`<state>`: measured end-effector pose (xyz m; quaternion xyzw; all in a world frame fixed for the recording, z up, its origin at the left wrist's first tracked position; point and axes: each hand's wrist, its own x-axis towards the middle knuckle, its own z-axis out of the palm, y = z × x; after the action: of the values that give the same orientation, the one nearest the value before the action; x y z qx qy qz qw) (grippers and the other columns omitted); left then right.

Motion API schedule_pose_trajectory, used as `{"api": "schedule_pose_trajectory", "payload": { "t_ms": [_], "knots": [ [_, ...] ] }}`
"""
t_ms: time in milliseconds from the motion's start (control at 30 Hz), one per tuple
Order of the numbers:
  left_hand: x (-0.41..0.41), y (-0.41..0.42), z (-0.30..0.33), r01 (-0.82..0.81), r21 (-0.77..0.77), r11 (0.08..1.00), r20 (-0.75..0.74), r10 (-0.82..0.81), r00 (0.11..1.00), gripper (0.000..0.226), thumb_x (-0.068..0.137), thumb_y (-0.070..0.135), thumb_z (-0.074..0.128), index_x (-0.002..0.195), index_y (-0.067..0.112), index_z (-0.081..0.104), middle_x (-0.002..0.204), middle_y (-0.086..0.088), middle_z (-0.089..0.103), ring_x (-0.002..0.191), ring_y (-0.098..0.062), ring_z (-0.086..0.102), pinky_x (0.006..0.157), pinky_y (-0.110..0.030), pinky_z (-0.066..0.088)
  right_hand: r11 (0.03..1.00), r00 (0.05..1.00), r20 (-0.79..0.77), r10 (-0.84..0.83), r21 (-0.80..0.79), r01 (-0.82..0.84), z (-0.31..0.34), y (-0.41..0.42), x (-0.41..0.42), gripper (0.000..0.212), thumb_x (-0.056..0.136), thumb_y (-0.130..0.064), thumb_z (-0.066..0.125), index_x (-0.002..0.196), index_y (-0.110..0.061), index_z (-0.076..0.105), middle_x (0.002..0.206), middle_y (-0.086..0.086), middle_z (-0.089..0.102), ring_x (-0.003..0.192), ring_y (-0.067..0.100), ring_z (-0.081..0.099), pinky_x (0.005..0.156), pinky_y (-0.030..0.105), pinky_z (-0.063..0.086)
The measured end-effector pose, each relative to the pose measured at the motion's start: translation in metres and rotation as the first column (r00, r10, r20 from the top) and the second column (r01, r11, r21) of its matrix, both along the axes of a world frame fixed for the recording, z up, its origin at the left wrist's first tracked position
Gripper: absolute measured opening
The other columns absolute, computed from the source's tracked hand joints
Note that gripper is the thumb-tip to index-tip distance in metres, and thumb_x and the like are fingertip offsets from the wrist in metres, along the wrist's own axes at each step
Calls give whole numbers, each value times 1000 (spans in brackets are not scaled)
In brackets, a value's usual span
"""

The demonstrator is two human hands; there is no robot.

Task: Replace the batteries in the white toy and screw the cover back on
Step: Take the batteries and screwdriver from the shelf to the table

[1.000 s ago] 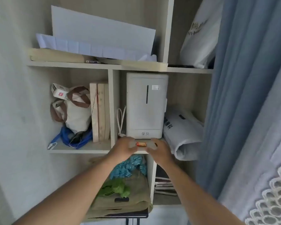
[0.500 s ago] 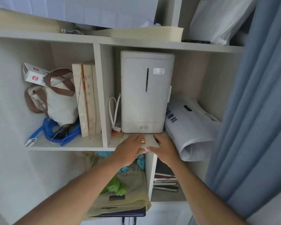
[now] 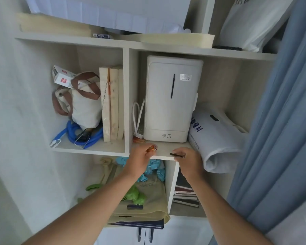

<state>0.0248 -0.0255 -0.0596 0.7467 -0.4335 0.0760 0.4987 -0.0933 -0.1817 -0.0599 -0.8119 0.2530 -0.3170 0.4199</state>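
My left hand (image 3: 139, 157) rests at the front edge of the middle shelf (image 3: 166, 149) and pinches a small orange battery (image 3: 152, 148) at its fingertips. A second orange battery (image 3: 139, 140) lies on the shelf just behind it, beside a white cord. My right hand (image 3: 190, 162) is a short way to the right and grips a thin black tool (image 3: 177, 155) that points left over the shelf edge. I cannot make out the white toy or its cover in this view.
A tall white appliance (image 3: 171, 99) stands on the shelf right behind my hands. A rolled white bag (image 3: 217, 138) lies to the right, next to a blue curtain (image 3: 279, 121). Wooden boards (image 3: 111, 103) and a canvas bag (image 3: 81, 103) fill the left compartment.
My hands were pressed together around the battery; now they are apart. The left keeps the battery, and the thin black tool shows in the right.
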Motion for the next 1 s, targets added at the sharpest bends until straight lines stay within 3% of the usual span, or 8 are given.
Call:
{"api": "schedule_pose_trajectory", "payload": {
  "t_ms": [100,167,300,433,600,800,900,1000],
  "knots": [
    [-6,26,12,6,-218,976,-424,-101,900,15,92,6,68,101,17,75,100,-12,75,95,-23,73,82,-30,61,993,998,37,41,107,-45,9,23,10,34,84,3,75,113,-15,74,93,1,77,85,11,73,74,21,56],
    [-7,55,16,-33,-301,953,-517,-134,845,17,91,3,69,97,18,74,98,-15,75,92,-24,75,80,-31,62,985,994,63,87,144,-95,18,53,23,36,81,1,78,111,-19,74,84,-3,76,78,8,72,69,18,56],
    [-2,143,20,-152,-341,928,-599,-90,796,20,91,-3,67,110,0,68,97,-19,74,84,-20,75,77,-28,62,943,959,49,278,177,-282,28,143,55,38,81,-1,79,112,-21,71,72,-5,71,67,9,68,66,20,54],
    [5,269,11,-331,-354,875,-640,31,768,17,89,-6,68,95,10,71,88,-16,73,78,-23,73,76,-32,63,869,889,19,458,199,-452,24,259,84,31,85,-1,74,113,-13,71,78,5,77,58,10,66,65,23,56],
    [-12,454,-1,-516,-349,782,-680,167,714,14,89,-9,66,95,4,67,90,-19,67,81,-29,66,74,-29,62,719,772,32,634,343,-605,10,438,102,16,85,-2,72,99,-10,75,76,5,74,50,9,66,52,21,49],
    [-49,658,-16,-680,-311,665,-701,322,636,25,90,-15,61,114,-11,63,93,-19,67,65,-7,72,67,-21,61,515,602,67,796,449,-730,-4,655,107,10,87,6,71,90,-3,72,62,4,65,39,6,54,47,20,49],
    [-63,742,-24,-750,-259,609,-673,443,592,12,88,-13,64,95,-5,71,91,-20,68,73,-20,71,68,-23,62,443,524,64,849,455,-773,-13,744,111,20,86,4,74,77,-13,70,59,3,66,45,14,55,52,29,50],
    [-67,807,-33,-808,-248,535,-689,489,535,25,88,-14,64,81,9,71,90,-21,68,80,-27,67,74,-26,63,400,468,42,883,455,-796,-22,812,122,22,84,2,76,74,-18,72,64,4,70,47,15,58,50,25,50]
  ]
}}
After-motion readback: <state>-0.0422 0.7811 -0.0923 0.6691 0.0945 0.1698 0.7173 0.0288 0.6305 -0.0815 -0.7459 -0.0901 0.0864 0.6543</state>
